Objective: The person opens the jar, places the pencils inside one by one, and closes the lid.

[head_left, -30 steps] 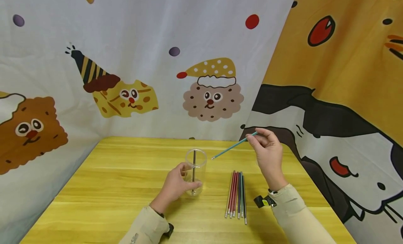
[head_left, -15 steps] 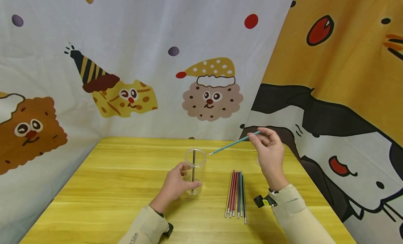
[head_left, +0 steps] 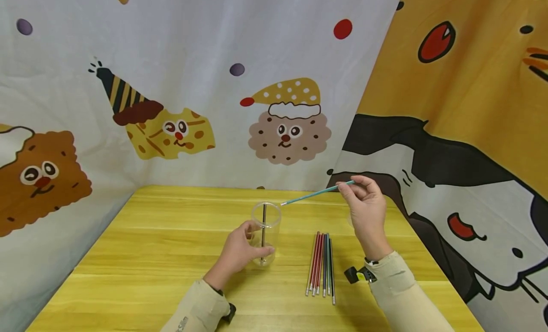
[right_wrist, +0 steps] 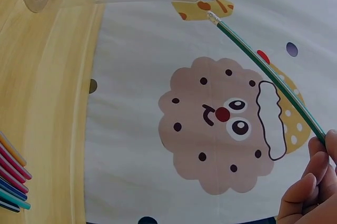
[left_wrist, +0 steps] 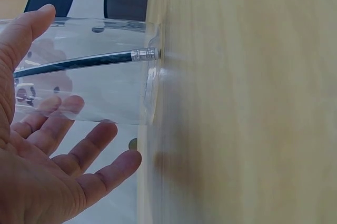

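Green pencil is pinched by the fingers of the right hand, eraser end extending away from them near the clear cup, which the left hand holds between thumb and spread fingers.

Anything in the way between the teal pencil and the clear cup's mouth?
Nothing visible blocks the gap from the teal pencil to the clear cup, though the eraser end is outside the rim and may need lifting over it. The dark pencil inside fills little of the opening; the left hand grips below the rim.
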Available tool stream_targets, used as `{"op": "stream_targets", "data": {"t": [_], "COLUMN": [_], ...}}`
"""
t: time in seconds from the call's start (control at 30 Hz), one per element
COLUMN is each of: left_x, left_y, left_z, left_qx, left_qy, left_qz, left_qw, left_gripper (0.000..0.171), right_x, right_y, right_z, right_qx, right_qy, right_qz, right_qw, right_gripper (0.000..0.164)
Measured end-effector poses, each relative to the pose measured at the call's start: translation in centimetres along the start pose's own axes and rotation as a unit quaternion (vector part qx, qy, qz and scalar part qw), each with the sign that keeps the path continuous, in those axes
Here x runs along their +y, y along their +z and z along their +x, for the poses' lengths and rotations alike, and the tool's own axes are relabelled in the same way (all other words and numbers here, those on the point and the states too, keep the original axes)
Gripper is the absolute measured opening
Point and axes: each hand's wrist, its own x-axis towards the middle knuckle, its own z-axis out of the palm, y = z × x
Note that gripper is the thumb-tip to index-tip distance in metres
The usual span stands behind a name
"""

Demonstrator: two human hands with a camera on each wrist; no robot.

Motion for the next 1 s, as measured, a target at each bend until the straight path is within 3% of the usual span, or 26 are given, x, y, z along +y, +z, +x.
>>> {"op": "stream_targets", "data": {"t": [1.0], "left_x": [0.09], "left_y": [0.0], "left_z": [-0.04], "left_qx": [0.0], "left_qy": [0.006], "left_qz": [0.0], "left_qw": [1.0], "left_gripper": [0.068], "right_x": [0.44], "right_y": [0.21], "right_z": [-0.35], "right_qx": [-0.004], "right_qy": [0.026], "right_qz": [0.01], "right_qw": [1.0], "right_gripper": [0.023]}}
